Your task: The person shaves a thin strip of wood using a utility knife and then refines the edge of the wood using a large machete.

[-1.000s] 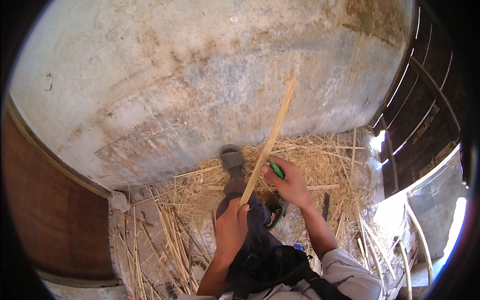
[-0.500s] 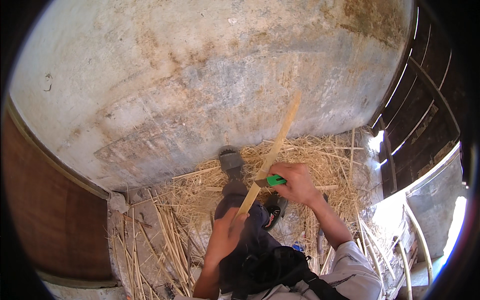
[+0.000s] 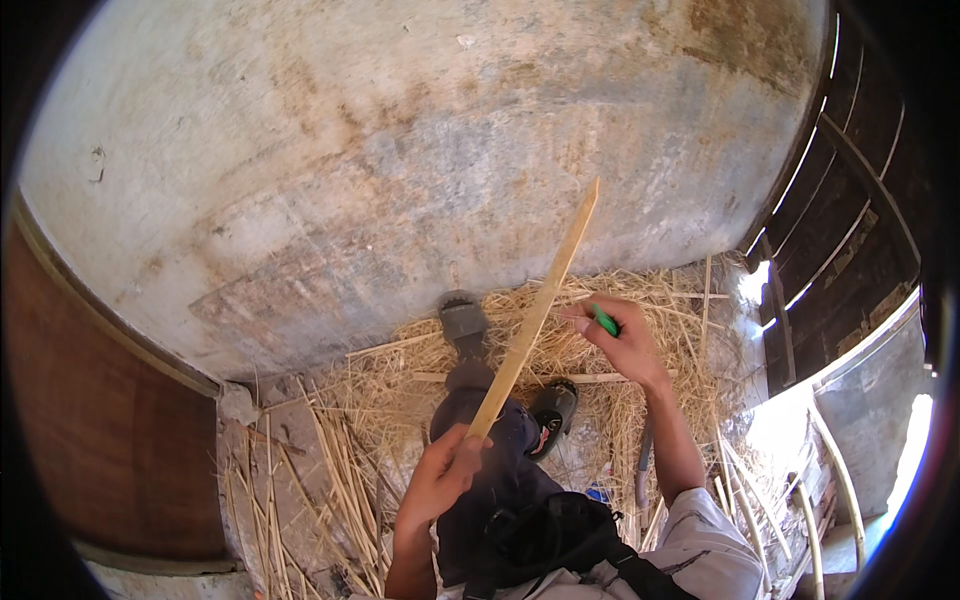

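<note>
A long, flat, pale bamboo strip [image 3: 535, 318] slants up and to the right, its far end tapering to a point in front of the wall. My left hand [image 3: 440, 478] grips its near end over my left thigh, fingers closed. To the right of the strip, apart from it, my right hand [image 3: 628, 342] is closed around a green-handled knife [image 3: 605, 320]. The knife's blade is hard to make out from this angle. Below both hands, my dark boot [image 3: 553, 415] stands among the shavings.
Straw-like shavings [image 3: 640, 290] cover the floor up to the stained plaster wall [image 3: 420, 200]. Thin split sticks [image 3: 345, 480] lie at lower left, beside a brown panel [image 3: 110, 420]. Curved poles [image 3: 835, 470] stand at lower right, below dark wooden boards [image 3: 850, 200].
My right hand has moved up and right with the knife, off the strip where the blade was touching. My left hand has shifted slightly down and left; the strip has turned a little.
</note>
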### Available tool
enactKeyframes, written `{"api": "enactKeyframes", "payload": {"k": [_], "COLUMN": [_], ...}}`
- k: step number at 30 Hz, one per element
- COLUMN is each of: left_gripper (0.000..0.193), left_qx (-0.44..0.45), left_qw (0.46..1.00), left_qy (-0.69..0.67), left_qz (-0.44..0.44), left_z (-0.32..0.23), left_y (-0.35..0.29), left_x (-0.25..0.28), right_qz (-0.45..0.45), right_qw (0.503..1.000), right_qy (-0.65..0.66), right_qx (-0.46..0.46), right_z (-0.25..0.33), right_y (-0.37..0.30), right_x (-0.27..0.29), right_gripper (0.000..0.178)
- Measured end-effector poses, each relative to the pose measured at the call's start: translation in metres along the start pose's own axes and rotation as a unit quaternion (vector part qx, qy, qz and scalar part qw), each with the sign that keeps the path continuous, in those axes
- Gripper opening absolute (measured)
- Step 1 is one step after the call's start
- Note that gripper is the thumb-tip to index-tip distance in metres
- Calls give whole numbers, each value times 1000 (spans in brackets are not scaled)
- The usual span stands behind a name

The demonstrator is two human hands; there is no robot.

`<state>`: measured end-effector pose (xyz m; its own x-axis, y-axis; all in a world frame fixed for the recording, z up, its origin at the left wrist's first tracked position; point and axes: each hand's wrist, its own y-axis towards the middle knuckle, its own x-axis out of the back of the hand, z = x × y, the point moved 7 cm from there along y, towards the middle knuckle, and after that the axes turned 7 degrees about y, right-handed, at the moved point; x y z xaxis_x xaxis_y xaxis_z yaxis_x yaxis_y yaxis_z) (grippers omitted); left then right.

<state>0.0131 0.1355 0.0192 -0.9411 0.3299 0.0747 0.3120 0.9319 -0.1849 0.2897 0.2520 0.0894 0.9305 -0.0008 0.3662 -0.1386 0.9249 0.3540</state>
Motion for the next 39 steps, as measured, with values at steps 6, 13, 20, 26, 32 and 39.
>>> {"api": "enactKeyframes", "payload": {"k": [6,13,20,26,32,39], "left_gripper": [27,32,30,35,34,29], "left_qx": [17,5,-9,2,90,68], "left_qw": [999,999,997,998,972,992], "left_qy": [-39,-45,-69,-62,-201,-89], "left_qz": [9,4,31,-6,81,-53], "left_z": [1,-9,-12,-16,15,18], "left_y": [-4,-4,-10,-15,-34,-46], "left_x": [-1,-11,-8,-11,-19,10], "right_qz": [-144,-7,-68,-100,-330,-300], "right_qw": [986,966,954,945,903,953], "right_qy": [-81,-144,-185,-203,-265,-40], "right_qx": [5,216,225,235,68,12], "right_z": [23,60,71,77,11,-35], "right_y": [-20,-49,-50,-50,-34,-25], "right_x": [27,-39,-42,-42,21,64], "right_gripper": [27,34,35,36,27,41]}}
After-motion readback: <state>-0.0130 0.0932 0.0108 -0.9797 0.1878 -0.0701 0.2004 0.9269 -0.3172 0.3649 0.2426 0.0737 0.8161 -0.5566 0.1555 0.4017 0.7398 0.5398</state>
